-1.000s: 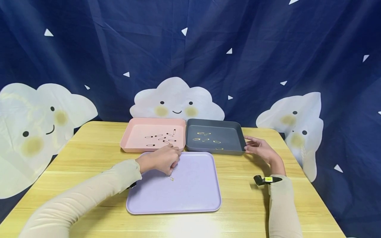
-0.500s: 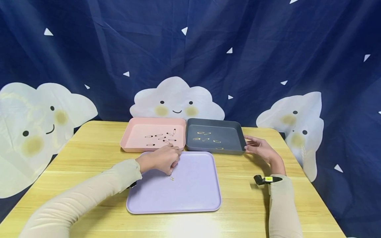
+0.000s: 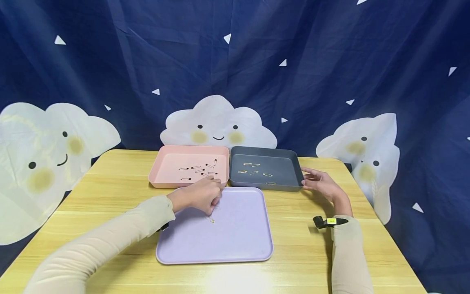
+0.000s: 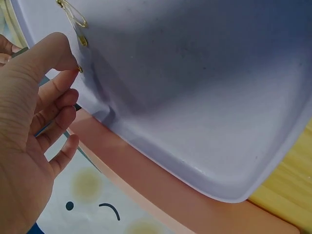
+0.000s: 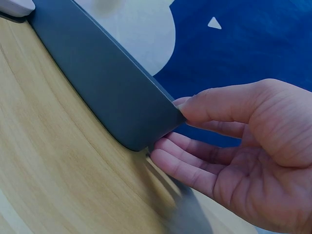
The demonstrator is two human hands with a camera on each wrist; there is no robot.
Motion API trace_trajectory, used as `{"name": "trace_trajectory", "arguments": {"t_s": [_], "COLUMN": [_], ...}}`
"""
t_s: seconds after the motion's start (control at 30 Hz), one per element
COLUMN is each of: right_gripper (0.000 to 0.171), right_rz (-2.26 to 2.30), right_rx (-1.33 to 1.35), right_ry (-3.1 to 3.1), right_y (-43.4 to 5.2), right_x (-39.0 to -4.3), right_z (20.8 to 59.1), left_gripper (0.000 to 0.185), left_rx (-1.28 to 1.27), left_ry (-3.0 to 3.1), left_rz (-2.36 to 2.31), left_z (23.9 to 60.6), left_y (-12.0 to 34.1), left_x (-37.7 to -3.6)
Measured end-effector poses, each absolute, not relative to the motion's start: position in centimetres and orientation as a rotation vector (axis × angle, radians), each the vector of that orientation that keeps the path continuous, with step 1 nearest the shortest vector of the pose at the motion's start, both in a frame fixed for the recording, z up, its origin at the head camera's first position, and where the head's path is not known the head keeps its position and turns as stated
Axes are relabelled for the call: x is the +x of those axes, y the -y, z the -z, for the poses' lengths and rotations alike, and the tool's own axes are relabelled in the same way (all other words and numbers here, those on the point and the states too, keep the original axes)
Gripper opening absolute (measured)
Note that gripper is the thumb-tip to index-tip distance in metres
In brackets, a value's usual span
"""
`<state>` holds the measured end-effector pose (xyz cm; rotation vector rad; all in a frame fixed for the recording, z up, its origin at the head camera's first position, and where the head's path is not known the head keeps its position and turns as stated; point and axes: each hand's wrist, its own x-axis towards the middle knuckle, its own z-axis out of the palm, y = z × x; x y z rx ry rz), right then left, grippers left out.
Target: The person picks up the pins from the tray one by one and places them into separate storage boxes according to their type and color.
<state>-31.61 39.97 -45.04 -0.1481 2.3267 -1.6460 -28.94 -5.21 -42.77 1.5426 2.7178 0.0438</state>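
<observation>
My left hand [image 3: 201, 195] reaches over the lilac tray [image 3: 242, 245]. In the left wrist view, its thumb and index finger pinch a gold safety pin [image 4: 80, 69], most of which is hidden by the fingertips. Close by on the tray lie more gold safety pins [image 4: 78, 19]. At the right, my right hand [image 3: 323, 184] holds the near right corner of the dark grey tray [image 3: 266, 188]; the right wrist view has the thumb on the rim and the other fingers curled against the side wall [image 5: 112, 87].
Several black safety pins [image 3: 185, 179] lie in the pink tray [image 3: 161, 163], which stands beside the grey one. Inside the grey tray are several gold safety pins [image 3: 267, 175]. Both stand behind the lilac tray on a wooden table [image 3: 301, 253]. A blue cloud-print curtain [image 3: 323, 49] hangs behind.
My left hand shifts only very slightly, its fingertips staying by the gold safety pins on the lilac tray. The right hand and the trays keep their places.
</observation>
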Motion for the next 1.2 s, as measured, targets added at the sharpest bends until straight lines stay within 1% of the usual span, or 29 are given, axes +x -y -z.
{"name": "trace_trajectory", "arguments": {"t_s": [0.67,0.87,1.0,1.2], "right_gripper": [0.071,0.071,0.071,0.070], "right_rz": [1.640,1.645,1.649,1.649], "right_rx": [-0.152,-0.155,-0.160,-0.161], "right_ry": [-2.326,-2.321,-2.320,-2.325], "right_y": [-40.1,-40.2,-40.2,-40.1], "right_x": [-31.6,-31.6,-31.6,-31.7], "right_z": [45.0,45.0,45.1,45.1], "left_gripper": [0.016,0.018,0.015,0.015], "left_rx": [1.591,1.647,1.616,1.635], "left_ry": [-2.818,-2.857,-2.861,-2.903], "left_rz": [-0.034,-0.062,-0.054,-0.022], "left_z": [40.4,39.6,38.9,38.0], "left_y": [4.5,4.0,3.4,2.2], "left_x": [-29.8,-30.7,-31.4,-32.5]}}
